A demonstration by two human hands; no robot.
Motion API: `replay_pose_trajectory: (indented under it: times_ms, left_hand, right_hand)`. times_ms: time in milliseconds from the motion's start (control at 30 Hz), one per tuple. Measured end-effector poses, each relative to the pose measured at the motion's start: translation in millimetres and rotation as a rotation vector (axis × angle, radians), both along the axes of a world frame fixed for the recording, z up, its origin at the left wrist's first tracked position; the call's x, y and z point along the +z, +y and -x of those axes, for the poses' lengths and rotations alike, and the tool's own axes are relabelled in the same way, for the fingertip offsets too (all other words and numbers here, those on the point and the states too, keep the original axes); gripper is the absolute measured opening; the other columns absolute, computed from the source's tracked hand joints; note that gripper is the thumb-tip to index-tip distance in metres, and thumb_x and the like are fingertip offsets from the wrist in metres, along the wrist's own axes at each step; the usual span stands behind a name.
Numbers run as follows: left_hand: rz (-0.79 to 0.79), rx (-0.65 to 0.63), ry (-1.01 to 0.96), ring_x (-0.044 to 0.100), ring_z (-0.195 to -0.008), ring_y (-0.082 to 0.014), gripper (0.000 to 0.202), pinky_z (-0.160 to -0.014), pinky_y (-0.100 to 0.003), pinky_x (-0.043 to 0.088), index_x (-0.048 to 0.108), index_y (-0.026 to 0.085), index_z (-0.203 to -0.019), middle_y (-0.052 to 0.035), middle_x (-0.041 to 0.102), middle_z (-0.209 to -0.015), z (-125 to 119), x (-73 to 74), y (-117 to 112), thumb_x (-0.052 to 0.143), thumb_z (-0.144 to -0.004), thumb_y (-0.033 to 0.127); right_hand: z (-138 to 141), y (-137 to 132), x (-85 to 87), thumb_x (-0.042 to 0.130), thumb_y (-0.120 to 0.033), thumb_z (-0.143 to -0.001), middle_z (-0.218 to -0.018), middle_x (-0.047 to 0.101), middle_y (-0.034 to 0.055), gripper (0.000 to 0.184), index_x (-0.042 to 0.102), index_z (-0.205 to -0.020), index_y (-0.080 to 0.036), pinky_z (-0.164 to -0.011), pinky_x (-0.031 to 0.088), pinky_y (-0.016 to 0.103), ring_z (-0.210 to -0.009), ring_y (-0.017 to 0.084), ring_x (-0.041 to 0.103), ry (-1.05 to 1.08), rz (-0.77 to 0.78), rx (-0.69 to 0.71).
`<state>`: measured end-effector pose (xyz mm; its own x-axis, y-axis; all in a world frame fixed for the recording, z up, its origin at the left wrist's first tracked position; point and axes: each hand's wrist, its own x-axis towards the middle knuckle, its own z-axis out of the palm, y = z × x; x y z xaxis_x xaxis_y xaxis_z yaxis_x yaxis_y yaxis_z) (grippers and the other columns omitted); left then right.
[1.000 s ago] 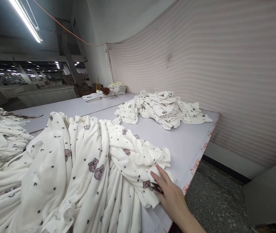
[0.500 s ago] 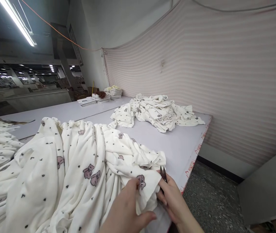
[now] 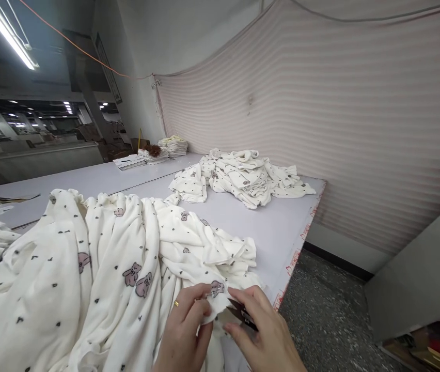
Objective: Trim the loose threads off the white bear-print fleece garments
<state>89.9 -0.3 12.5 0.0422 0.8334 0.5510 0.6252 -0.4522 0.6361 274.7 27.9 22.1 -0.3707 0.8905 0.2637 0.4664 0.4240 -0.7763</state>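
I see the long white cutting table point(image 3: 274, 232) running away from me toward the striped fabric curtain point(image 3: 340, 119) that hangs along its far side. Draped over the near end of the table is a big heap of white fleece garments point(image 3: 99, 263) printed with small bears and hearts, its folds falling toward me. Farther along the table, well apart from that heap, lies a smaller pile of the same printed garments point(image 3: 243, 178), and beyond it, near the far corner, sit stacks of folded pieces point(image 3: 171, 146).

At the near edge of the big heap, my left hand point(image 3: 185, 333) pinches a corner of the fleece between thumb and fingers, closed on the cloth; a gold ring point(image 3: 175, 304) shows on one finger. My right hand point(image 3: 268, 338) is just beside it, fingers curled around a pair of small dark thread snips point(image 3: 242, 314), whose blades point toward the pinched corner and sit right against the fabric edge.
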Motion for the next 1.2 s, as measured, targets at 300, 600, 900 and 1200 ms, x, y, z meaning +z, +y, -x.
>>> replay_pose_trajectory:
  times_ms: [300,600,900,1200]
  left_hand:
    - [0.778,-0.139,-0.932,0.056,-0.071,-0.0159,0.033,-0.066,-0.023,0.042,0.068,0.017,-0.086,-0.0017,0.065,-0.073,1.1,2.3,11.6,0.072,-0.071,0.046]
    - [0.708,-0.078,-0.720,0.057,-0.076,-0.0197,0.035,-0.069,-0.026,0.044,0.074,0.017,-0.085,-0.0032,0.064,-0.074,2.1,7.5,7.3,0.069,-0.073,0.050]
    - [0.728,-0.060,-0.896,0.058,-0.078,-0.0208,0.036,-0.076,-0.032,0.048,0.073,0.020,-0.094,-0.0036,0.066,-0.079,1.6,-2.2,7.4,0.073,-0.070,0.047]
    - [0.724,-0.095,-0.886,0.057,-0.085,-0.0219,0.029,-0.084,-0.034,0.046,0.075,0.020,-0.090,-0.0047,0.067,-0.086,-1.3,11.9,5.7,0.073,-0.071,0.042]
  right_hand:
    - [15.2,16.0,-16.9,0.054,-0.030,-0.090,-0.085,0.065,0.0027,0.011,0.060,-0.091,-0.022,-0.072,0.049,0.023,-0.081,0.018,0.063,0.352,0.094,-0.012]
    - [37.2,14.8,-10.6,0.048,-0.035,-0.093,-0.071,0.062,0.0012,0.023,0.059,-0.080,-0.019,-0.061,0.046,0.022,-0.068,0.016,0.059,0.360,0.101,-0.031]
    - [15.5,7.3,-10.4,0.055,-0.029,-0.088,-0.100,0.068,0.0057,0.024,0.064,-0.109,-0.022,-0.078,0.050,0.025,-0.091,0.020,0.065,0.128,0.061,0.048]
    - [20.3,9.7,-5.1,0.050,-0.031,-0.091,-0.093,0.071,0.0066,0.024,0.070,-0.102,-0.021,-0.073,0.052,0.027,-0.087,0.021,0.067,0.091,0.021,0.029]
